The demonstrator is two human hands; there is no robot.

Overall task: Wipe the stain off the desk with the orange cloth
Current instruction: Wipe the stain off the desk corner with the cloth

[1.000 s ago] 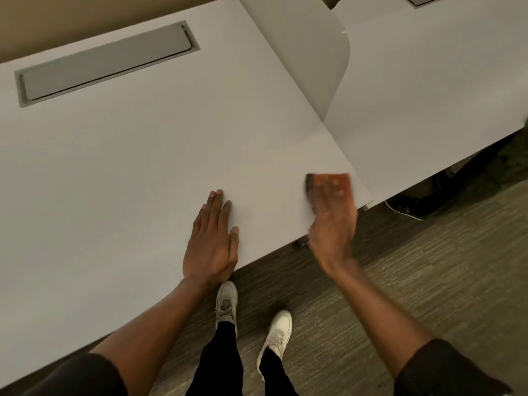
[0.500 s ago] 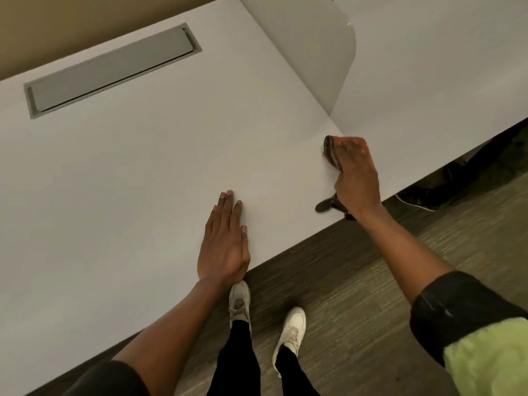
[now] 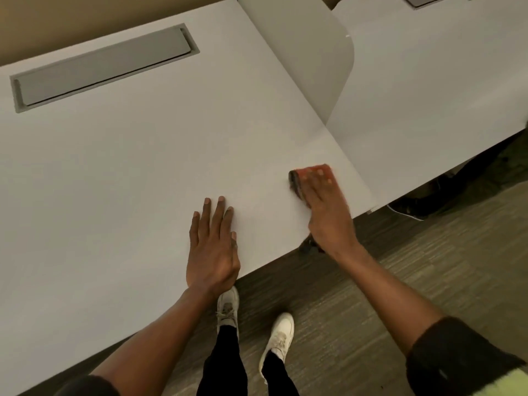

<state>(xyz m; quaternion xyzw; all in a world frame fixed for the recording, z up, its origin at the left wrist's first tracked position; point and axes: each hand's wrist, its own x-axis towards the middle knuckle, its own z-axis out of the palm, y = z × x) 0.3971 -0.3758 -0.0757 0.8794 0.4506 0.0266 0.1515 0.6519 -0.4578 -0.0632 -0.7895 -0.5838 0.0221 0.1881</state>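
An orange cloth (image 3: 310, 170) with a dark underside lies flat on the white desk (image 3: 137, 167) near its right front corner. My right hand (image 3: 327, 212) presses down on the cloth, fingers spread over it, and covers most of it; a dark corner of the cloth hangs past the desk's front edge. My left hand (image 3: 213, 247) rests flat on the desk to the left of the cloth, fingers together, holding nothing. No stain shows on the visible desk surface.
A grey recessed cable hatch (image 3: 100, 67) sits at the desk's back left. A grey upright divider panel (image 3: 308, 52) separates this desk from a second white desk (image 3: 428, 81) on the right. Below the front edge are carpet and my white shoes (image 3: 228, 307).
My right hand slid the cloth away toward the divider, then back toward the front edge. My left hand stayed flat in place.
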